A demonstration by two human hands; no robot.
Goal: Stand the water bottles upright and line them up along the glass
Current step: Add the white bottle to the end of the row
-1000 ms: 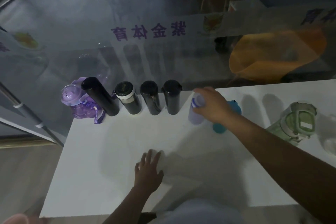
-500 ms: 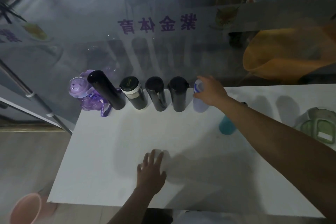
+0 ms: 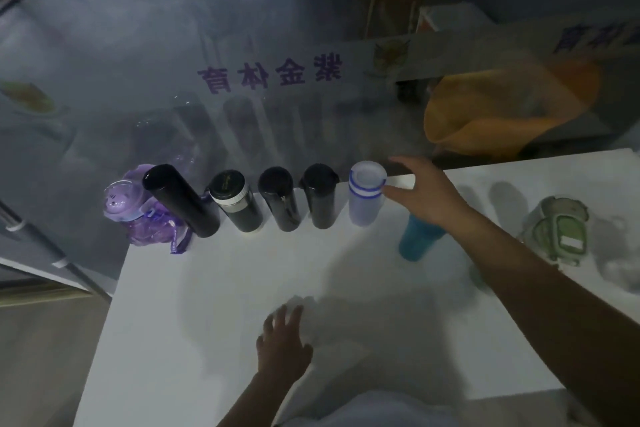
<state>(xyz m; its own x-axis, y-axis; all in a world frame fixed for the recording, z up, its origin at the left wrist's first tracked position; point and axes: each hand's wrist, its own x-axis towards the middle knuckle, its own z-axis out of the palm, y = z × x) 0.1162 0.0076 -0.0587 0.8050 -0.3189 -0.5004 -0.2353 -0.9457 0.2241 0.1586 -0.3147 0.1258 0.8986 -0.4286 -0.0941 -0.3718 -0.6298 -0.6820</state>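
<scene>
Right hand [image 3: 429,198] is hovering wide open, holding nothing; teal bottle [image 3: 415,243] under its wrist is looking light, slick plastic, so I'd be gripping it round the middle.

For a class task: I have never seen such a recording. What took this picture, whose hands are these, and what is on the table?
No machine here: a person wears a camera on the head, looking down at their bare hands. On the white table, along the glass wall, six bottles stand in a row: a purple translucent bottle, a tall black flask, a black flask with a white collar, a third black flask, a fourth black flask and a frosted white bottle with blue rings. A teal bottle and a pale green bottle sit further right, off the row. The right hand is open beside the frosted bottle; the left hand rests flat on the table. Neither holds anything.
</scene>
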